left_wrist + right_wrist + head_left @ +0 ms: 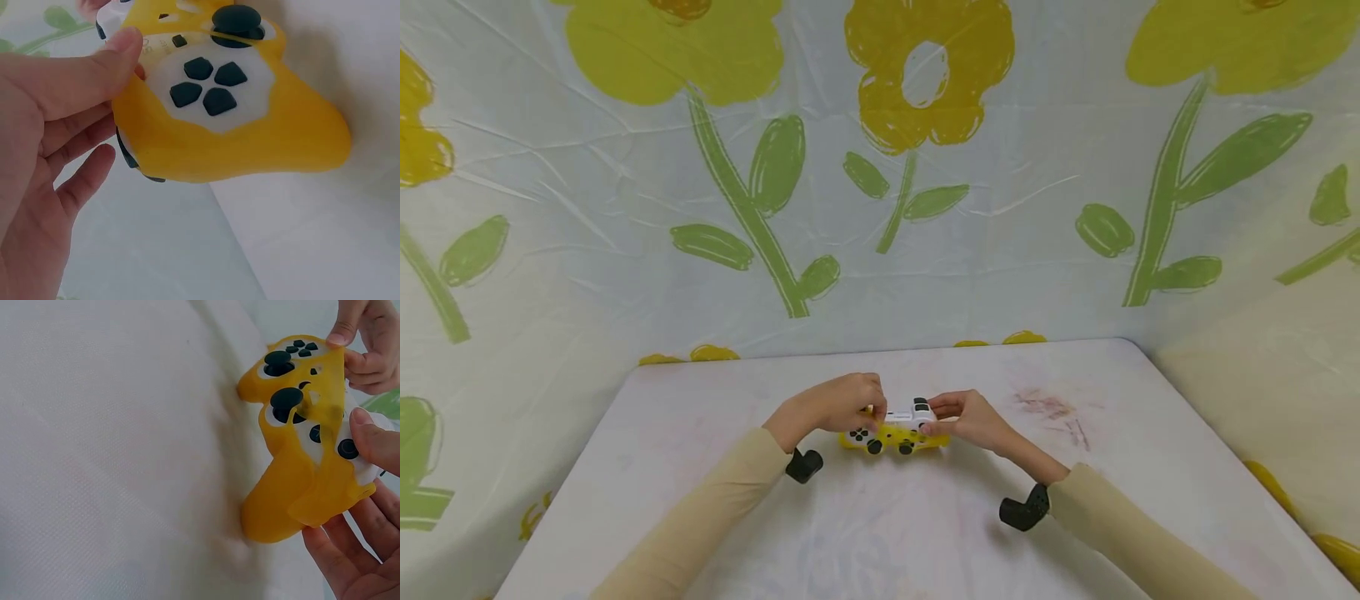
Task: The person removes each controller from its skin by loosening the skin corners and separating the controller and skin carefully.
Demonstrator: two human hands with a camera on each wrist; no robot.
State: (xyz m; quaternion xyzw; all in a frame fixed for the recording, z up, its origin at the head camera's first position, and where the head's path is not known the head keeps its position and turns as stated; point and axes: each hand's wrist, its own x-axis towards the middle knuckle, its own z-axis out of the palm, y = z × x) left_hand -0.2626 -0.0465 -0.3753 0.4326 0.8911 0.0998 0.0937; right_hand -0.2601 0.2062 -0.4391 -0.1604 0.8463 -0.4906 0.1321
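A white game controller with black buttons and sticks is held upright, its grips down against the table. A stretchy yellow silicone cover wraps the grips and much of the face, with the sticks and direction buttons showing through. On the right, part of the cover lies loose and crooked, leaving white shell bare. My left hand pinches the cover's upper edge between thumb and finger. My right hand grips the other end of the controller, thumb on the face beside a round button and fingers behind.
The controller stands on a white table with faint reddish marks to the right. A white cloth printed with yellow flowers hangs behind and at both sides. A small black device sits on each wrist.
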